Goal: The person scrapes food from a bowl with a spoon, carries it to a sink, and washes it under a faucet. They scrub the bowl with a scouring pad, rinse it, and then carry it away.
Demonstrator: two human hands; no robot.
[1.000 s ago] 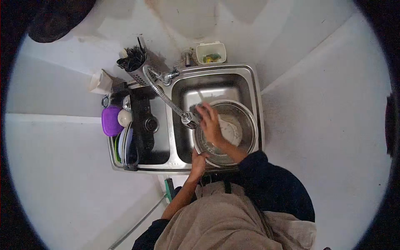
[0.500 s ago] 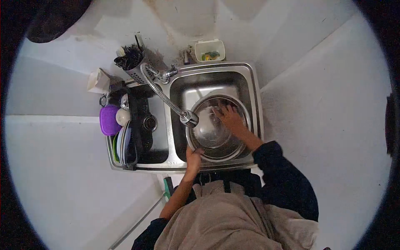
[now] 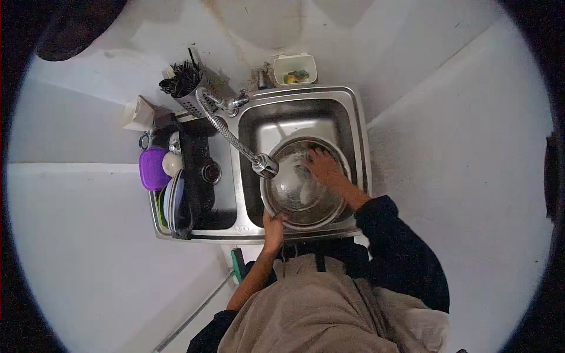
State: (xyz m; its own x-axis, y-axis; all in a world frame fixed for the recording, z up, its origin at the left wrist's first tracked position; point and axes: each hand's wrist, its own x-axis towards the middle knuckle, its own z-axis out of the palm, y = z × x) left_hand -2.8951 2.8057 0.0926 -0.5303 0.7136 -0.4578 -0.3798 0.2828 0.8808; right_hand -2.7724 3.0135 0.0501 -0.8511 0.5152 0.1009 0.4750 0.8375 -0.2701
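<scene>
A large round steel bowl (image 3: 293, 200) lies in the right basin of the sink, tilted a little. My left hand (image 3: 274, 229) is closed round its near-left rim, thumb on top. My right hand (image 3: 325, 169) reaches into the bowl, its fingers stretched out against the inner wall. Whether anything thin lies under those fingers is hidden. Just left of the bowl's centre hangs the spray head (image 3: 266, 166) of a flexible tap, over the rim. The inside of the bowl looks wet and shiny.
In the left basin (image 3: 226, 200) stands a black dish rack (image 3: 187, 194) with plates, a purple container (image 3: 154, 169) and a cup. Behind the sink are a cutlery holder (image 3: 189, 101) and a white tub (image 3: 295, 69) with sponge-like pieces. White walls enclose both sides.
The bowl has shifted slightly left in the view. My right hand has moved a little along its inner wall, while my left hand keeps hold of the rim.
</scene>
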